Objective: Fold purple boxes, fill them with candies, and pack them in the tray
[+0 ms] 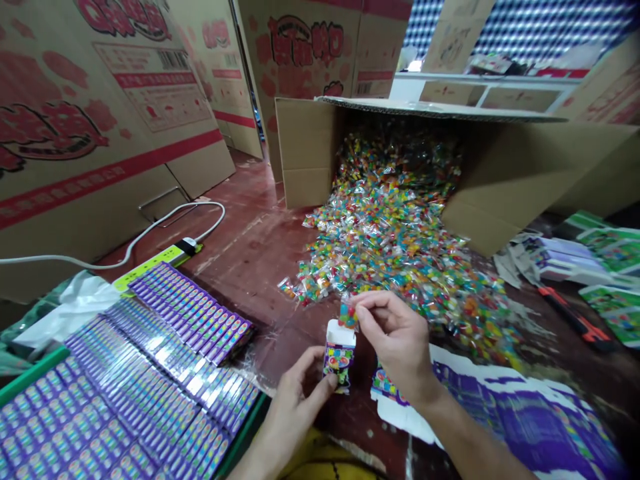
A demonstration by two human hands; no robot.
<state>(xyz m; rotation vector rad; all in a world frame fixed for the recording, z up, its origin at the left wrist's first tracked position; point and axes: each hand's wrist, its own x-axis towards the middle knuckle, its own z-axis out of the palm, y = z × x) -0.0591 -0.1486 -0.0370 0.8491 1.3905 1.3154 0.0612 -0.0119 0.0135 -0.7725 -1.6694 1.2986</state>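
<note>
My left hand (306, 387) grips a small purple candy box (338, 363) by its sides, with its white top flap standing open. Just above that opening, my right hand (393, 340) pinches a small clear packet of colourful candies (347, 313) between thumb and fingertips. Past my hands spreads a big heap of similar candy packets (385, 233), spilling out of a cardboard carton (307, 153) lying on its side. Flattened purple boxes (520, 413) lie in an overlapping row under and right of my right forearm.
At the left, a green tray (245, 427) holds rows of filled-looking purple boxes (150, 373). Behind it lie a yellow-green power strip (155, 263) and a white cable (135, 243). A red and black cutter (575, 320) rests at the right near green printed cartons (613, 247). Tall cardboard cartons (165, 120) stand behind.
</note>
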